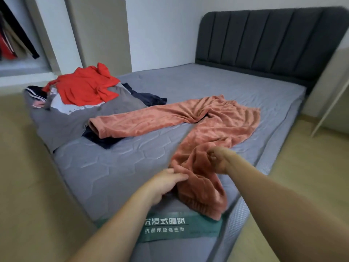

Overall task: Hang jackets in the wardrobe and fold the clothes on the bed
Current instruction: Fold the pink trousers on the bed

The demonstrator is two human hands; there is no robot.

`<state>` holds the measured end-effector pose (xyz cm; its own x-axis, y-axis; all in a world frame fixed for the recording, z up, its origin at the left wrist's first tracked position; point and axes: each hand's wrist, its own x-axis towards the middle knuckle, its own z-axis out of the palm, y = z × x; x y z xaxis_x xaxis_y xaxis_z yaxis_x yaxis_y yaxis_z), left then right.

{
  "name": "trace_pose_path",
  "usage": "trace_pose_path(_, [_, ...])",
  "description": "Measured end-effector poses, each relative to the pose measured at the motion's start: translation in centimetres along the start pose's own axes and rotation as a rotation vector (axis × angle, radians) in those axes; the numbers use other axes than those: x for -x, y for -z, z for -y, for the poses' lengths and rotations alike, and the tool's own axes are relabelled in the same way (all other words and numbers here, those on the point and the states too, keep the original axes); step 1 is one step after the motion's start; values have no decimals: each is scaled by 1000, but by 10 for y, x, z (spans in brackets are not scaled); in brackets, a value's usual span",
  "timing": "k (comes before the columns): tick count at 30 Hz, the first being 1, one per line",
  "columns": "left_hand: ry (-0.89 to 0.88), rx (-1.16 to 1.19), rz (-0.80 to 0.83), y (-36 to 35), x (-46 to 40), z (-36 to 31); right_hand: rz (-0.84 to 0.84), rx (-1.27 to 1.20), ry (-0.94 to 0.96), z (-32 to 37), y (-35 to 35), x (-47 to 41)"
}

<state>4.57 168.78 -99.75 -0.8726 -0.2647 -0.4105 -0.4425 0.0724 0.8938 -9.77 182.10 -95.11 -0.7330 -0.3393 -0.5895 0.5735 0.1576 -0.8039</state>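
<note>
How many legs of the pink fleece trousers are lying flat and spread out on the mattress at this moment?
1. The far leg lies flat, pointing toward the clothes pile. The near leg is bunched at the mattress corner, gripped by the right hand; the left hand touches it.

A pair of fuzzy salmon-pink trousers (198,125) lies spread on the grey quilted bed (117,163), the waist toward the headboard (264,40) and one leg stretched toward the pile of clothes (81,91) at the bed's far left corner. The other leg runs to the near edge, bunched where both hands meet it. The right hand (219,159) holds the fabric in a curled grip, lifting a fold off the mattress. The left hand (166,182) rests at the leg's left edge, fingers against the cloth. The leg's cuff lies just beside a green label (170,225) at the near edge. A red garment (85,87) tops the pile.
</note>
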Motion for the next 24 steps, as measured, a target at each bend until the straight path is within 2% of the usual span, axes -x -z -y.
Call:
trace_pose_path(3, [-151,313,-104,14,5,-25,-79,-223,-1,6,-6,1])
trace_pose_path(6, [-114,465,-81,63,19,-34,-180,-473,-45,2,-1,-13])
trace_pose_path(7, [-38,422,-50,79,25,-28,-200,-501,-62,-1,0,-17])
trace_pose_path(9, [154,63,-36,100,38,-3,-175,-441,-83,-10,-4,-24])
trace_pose_path(11, [304,-358,-13,108,43,16,-166,-230,-10,-21,-10,-34])
trace_pose_path(13, [325,-399,-115,117,32,22,-338,114,69,-38,-13,-40])
trace_pose_path(15, [186,-376,-375,133,12,17,-594,487,152,-54,-15,-40])
trace_pose_path(17, [56,-576,-675,149,-7,9,-790,832,166,-58,-24,-37])
trace_pose_path(18, [9,-698,-760,156,-14,8,-845,1060,212,-54,-34,-34])
trace_pose_path(19, [-26,-818,-815,162,-21,6,-828,1273,298,-49,-44,-38])
trace_pose_path(20, [-54,-929,-843,170,-29,5,-731,1436,389,-45,-58,-42])
trace_pose_path(22, [-81,-1114,-877,189,-45,7,-458,1523,499,-41,-90,-50])
trace_pose_path(24, [-43,-1260,-879,212,-67,12,-257,1517,486,-55,-121,-55])
